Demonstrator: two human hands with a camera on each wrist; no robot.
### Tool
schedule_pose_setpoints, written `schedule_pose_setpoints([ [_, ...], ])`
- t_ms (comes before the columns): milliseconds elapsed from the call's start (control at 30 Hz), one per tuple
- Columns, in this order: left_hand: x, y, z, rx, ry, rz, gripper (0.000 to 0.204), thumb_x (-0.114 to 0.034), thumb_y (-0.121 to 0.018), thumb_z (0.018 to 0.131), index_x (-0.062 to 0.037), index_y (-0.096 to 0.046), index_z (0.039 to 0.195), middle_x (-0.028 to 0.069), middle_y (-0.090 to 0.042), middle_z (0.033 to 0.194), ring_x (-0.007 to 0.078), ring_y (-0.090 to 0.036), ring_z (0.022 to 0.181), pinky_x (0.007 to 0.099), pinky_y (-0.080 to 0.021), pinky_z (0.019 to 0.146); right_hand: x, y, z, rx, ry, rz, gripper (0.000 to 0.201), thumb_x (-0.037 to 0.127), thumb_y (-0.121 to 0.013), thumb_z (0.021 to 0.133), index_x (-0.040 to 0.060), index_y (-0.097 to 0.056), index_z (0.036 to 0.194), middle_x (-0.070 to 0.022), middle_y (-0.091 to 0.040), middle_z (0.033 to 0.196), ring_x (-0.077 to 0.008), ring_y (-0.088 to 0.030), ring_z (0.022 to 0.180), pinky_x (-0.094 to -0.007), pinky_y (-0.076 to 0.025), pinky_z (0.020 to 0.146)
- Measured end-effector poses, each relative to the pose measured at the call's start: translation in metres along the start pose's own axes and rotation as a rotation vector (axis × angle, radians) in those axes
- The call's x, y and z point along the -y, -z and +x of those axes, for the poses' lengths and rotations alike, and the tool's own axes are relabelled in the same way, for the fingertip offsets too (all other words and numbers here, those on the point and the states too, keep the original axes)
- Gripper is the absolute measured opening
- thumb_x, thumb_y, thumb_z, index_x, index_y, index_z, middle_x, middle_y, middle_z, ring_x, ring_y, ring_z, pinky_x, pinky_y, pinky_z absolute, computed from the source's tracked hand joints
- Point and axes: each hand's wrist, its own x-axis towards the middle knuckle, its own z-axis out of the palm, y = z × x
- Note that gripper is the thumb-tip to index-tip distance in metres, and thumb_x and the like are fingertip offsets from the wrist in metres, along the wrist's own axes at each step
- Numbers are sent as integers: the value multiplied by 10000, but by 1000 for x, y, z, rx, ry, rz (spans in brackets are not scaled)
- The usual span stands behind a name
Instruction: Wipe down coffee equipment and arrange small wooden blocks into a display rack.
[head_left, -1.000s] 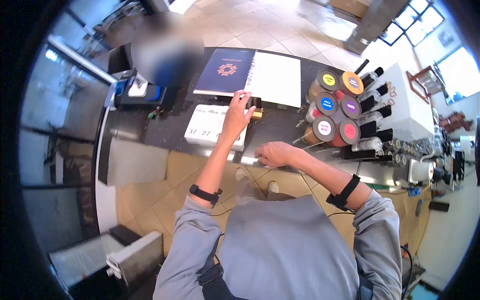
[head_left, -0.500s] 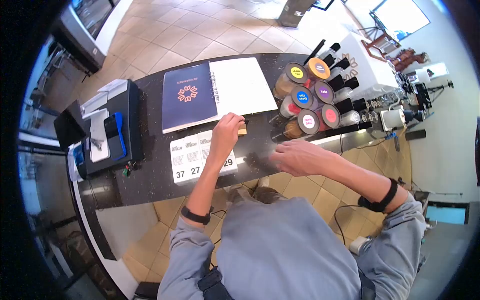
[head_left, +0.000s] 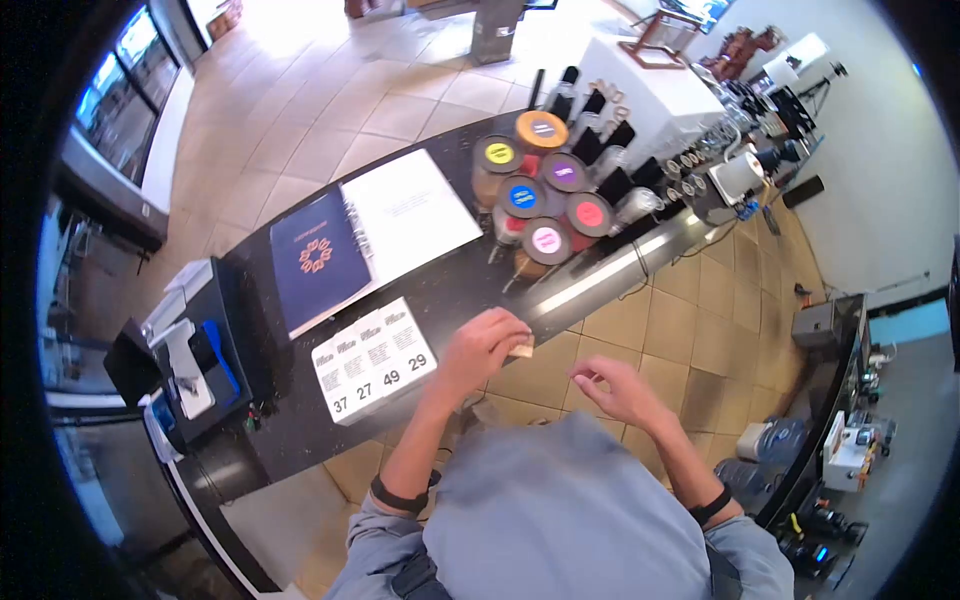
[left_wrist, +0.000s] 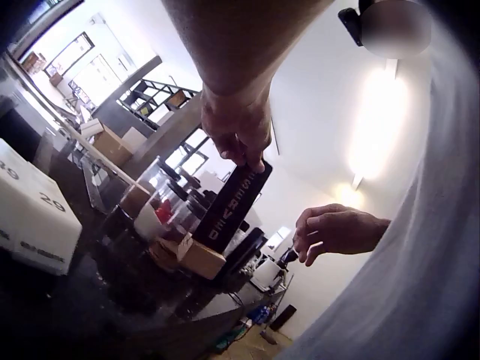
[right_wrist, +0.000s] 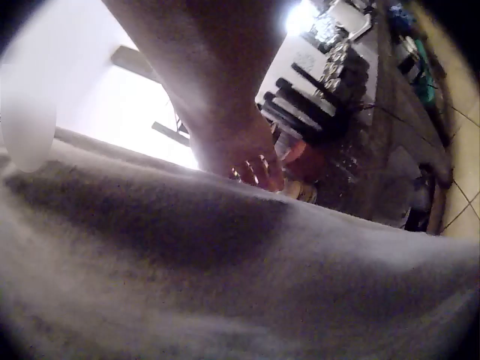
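Note:
My left hand (head_left: 482,350) grips a small black sign by its top end, just past the counter's front edge. In the left wrist view the sign (left_wrist: 234,206) shows the letters SERVED and hangs aslant, its light wooden base (left_wrist: 202,259) lowermost. Only a bit of that base shows in the head view, beside the fingers. To the right, my right hand (head_left: 620,390) hovers before my body, fingers loosely curled with nothing held. White number cards (head_left: 375,362) marked 37, 27, 49 and 29 lie to the left of my left hand.
On the black counter (head_left: 440,290) an open ring binder (head_left: 410,215) has a dark blue cover. Several lidded jars (head_left: 545,242) with coloured labels stand at its right, bottles behind them. A black tray (head_left: 235,310) with a blue-cased phone sits at the left.
My left hand has taken the sign off the counter and brought it towards my body, right of the number cards. My right hand has drawn back from the counter edge. The head view has turned.

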Motion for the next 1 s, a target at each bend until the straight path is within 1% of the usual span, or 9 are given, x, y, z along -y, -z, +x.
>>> schedule_pose_setpoints([
  [167,-35,-68,7,198,-35,-23,104,-68,-691,866,-6,-698,948,106,-667,926,264,-674,859,336,-533,767,-47,-5,-78,-240,-191,179,176,154,-607,975,-1,-660,1041,-110,-701,959,-209,-675,887,-334,-547,807],
  [267,-61,-118,12,315,-21,-36,108,-67,-686,874,-2,-697,959,102,-666,923,257,-677,857,332,-533,763,-77,-8,-128,-364,-290,309,212,174,-630,966,12,-645,1102,-95,-685,960,-205,-673,892,-329,-548,805],
  [400,-92,-202,14,449,-66,-38,111,-64,-685,880,-4,-700,972,93,-665,919,233,-672,840,327,-531,747,-126,-7,-190,-544,-291,382,298,168,-645,940,44,-598,1206,-107,-655,971,-221,-667,887,-364,-540,768],
  [500,-113,-267,10,543,-93,-53,118,-57,-693,878,-10,-704,986,86,-660,911,207,-659,810,314,-521,723,-158,4,-227,-630,-214,251,374,203,-666,932,57,-557,1258,-108,-605,955,-250,-645,851,-378,-525,755],
  [567,-123,-301,12,584,-83,-110,127,-65,-697,875,-15,-700,992,96,-654,914,223,-644,769,325,-513,684,-186,10,-239,-618,-106,176,340,242,-674,929,50,-599,1199,-119,-575,934,-295,-619,807,-393,-508,743],
  [600,-136,-329,12,614,-97,-112,127,-65,-697,875,-15,-700,992,96,-654,914,223,-644,769,325,-513,684,-205,21,-256,-646,-123,182,340,242,-674,929,50,-599,1199,-119,-575,934,-295,-619,807,-393,-508,743],
  [667,-146,-349,15,643,-103,-113,129,-47,-705,869,-14,-709,993,84,-646,880,188,-617,741,307,-496,673,-221,32,-263,-512,-168,176,313,271,-668,931,43,-640,1143,-140,-572,903,-345,-609,815,-407,-504,740],
  [800,-162,-400,25,678,-144,-137,131,-50,-713,864,-14,-711,990,85,-643,860,184,-595,713,306,-485,658,-249,65,-284,-474,-227,188,275,282,-663,929,51,-684,1077,-155,-619,924,-357,-627,872,-429,-506,760],
  [1000,-152,-481,71,692,-40,-132,148,-74,-737,855,-9,-707,984,85,-617,808,180,-579,682,298,-467,642,-342,101,-272,-420,-272,319,311,345,-649,918,62,-703,1037,-199,-687,949,-389,-652,885,-457,-507,762],
])
